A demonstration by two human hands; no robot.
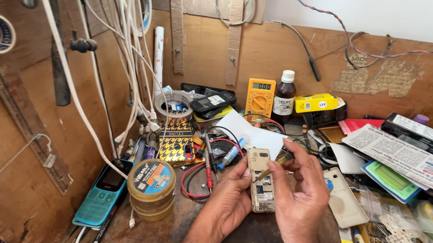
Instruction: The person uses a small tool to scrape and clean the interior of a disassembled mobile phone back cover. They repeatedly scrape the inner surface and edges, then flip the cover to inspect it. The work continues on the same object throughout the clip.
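Above the cluttered table (157,236), the left hand (231,198) cradles an opened phone (260,180) from seven o'clock, while the right hand (298,196), at four o'clock, pinches a thin tool (273,167) whose tip is hard to make out.

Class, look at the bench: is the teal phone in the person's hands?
No. The teal phone lies at the bench's left edge, while the left hand holds an opened gold phone.

A single head-worn view looks steeply down, close above both hands, facing the wooden back wall (292,53) beyond them.
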